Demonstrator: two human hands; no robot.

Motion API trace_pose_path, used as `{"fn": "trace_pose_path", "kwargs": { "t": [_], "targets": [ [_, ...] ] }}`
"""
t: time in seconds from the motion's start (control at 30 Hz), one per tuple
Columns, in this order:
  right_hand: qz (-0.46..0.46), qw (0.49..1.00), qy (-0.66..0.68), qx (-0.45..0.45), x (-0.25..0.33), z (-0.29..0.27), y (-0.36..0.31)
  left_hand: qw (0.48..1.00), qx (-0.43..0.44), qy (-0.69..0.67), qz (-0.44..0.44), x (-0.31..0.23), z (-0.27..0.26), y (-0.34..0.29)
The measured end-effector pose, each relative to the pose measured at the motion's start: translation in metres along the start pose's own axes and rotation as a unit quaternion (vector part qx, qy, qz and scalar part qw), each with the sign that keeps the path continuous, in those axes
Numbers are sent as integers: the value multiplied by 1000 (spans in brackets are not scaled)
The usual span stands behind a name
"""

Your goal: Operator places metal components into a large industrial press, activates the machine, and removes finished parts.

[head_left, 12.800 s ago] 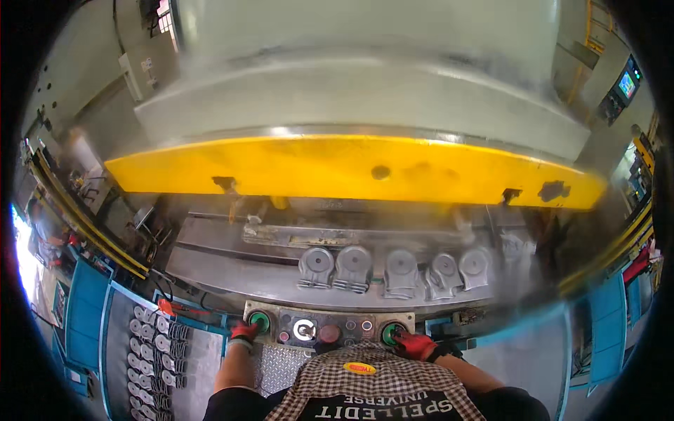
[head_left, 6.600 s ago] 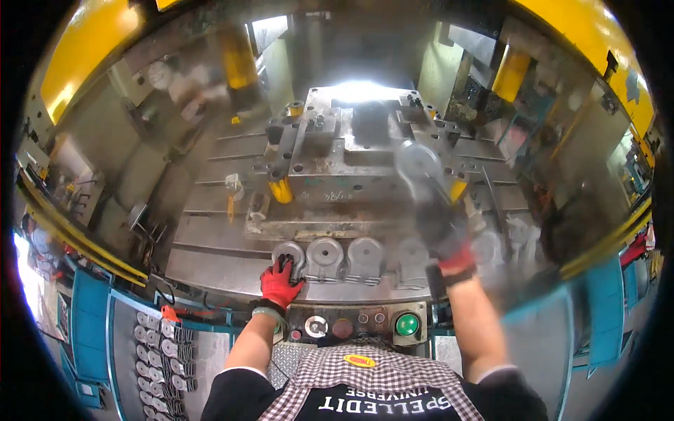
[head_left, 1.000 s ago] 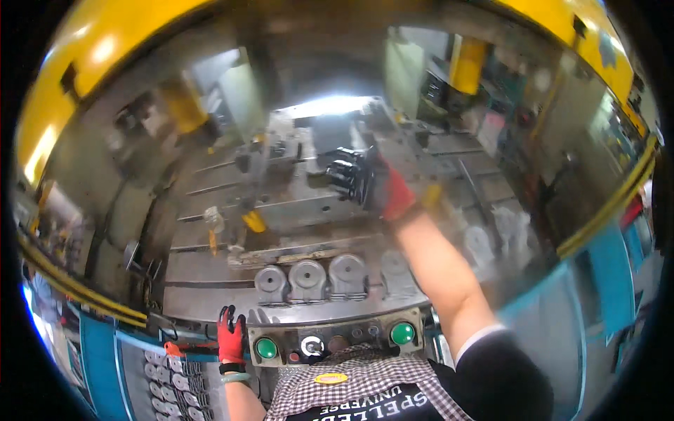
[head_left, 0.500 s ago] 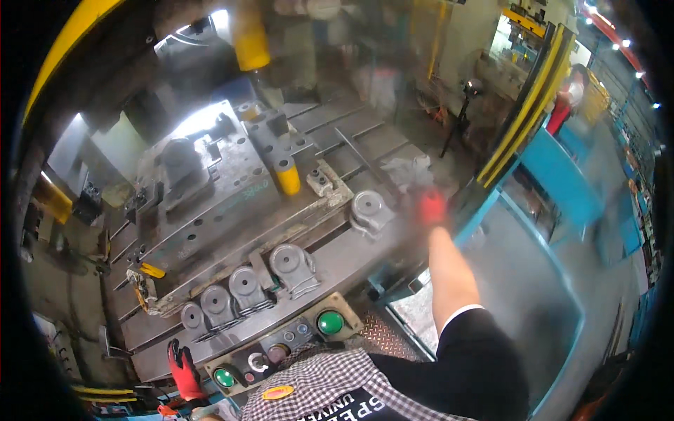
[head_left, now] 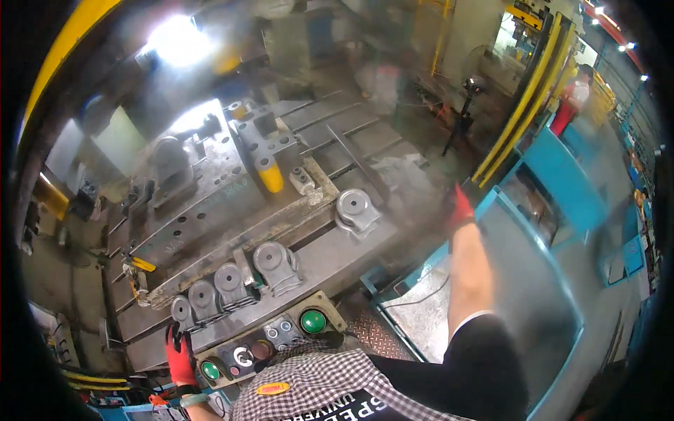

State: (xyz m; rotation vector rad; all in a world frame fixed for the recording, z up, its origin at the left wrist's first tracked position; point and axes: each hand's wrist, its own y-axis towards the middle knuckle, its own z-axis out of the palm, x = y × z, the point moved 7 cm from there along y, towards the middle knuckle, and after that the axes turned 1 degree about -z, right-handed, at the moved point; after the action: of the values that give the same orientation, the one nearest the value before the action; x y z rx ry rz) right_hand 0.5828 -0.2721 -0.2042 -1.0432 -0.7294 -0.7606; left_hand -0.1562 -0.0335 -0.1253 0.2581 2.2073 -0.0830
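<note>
Left hand [head_left: 181, 363]: fingers extended, empty, near the row's left end
Right hand [head_left: 461, 209]: blurred beside the blue frame [head_left: 580, 323]; cannot tell whether fingers are closed
Metal parts [head_left: 229, 278]: rowed along the metal bed [head_left: 328, 255], one apart rightward

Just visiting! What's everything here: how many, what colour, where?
Rounded metal parts: at least five, grey, along the bed's front
Machine bed: one, grey, left to centre
Die: one, grey, on the bed
Control panel: one, beige-edged, lower left of centre
Large buttons: two, green, on the panel
Guard strips: at least two, yellow, upper right
Panels: several, blue, right
Co-worker: one, red clothing, upper right
Apron: one, dark-and-white checked, bottom
Left hand: one, red-and-black glove, near the panel's left end
Right hand: one, red glove, blurred, right of centre
</note>
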Motion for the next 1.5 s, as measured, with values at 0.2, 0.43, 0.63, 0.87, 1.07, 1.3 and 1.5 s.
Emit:
{"fn": "trace_pose_path", "kwargs": {
  "t": [0.2,0.43,0.63,0.87,1.07,1.3,1.5],
  "targets": [
    [-209,926,52,311,146,67,-24,988,33,98,117,-71,46,26],
    [-428,819,164,345,261,81,-200,979,122,-90,137,-141,98,23],
    [-353,842,-3,408,240,106,-244,920,273,-148,237,-232,180,9],
    [-242,750,70,611,216,126,-306,871,371,-1,323,-270,311,-27],
    [-231,625,112,737,187,213,-386,793,529,-246,175,-277,356,-74],
    [-473,594,-112,641,97,300,-350,830,271,-288,393,-240,193,-26],
    [-462,695,-317,450,-23,402,-289,941,28,-250,228,-152,-8,49]
  ]
}}
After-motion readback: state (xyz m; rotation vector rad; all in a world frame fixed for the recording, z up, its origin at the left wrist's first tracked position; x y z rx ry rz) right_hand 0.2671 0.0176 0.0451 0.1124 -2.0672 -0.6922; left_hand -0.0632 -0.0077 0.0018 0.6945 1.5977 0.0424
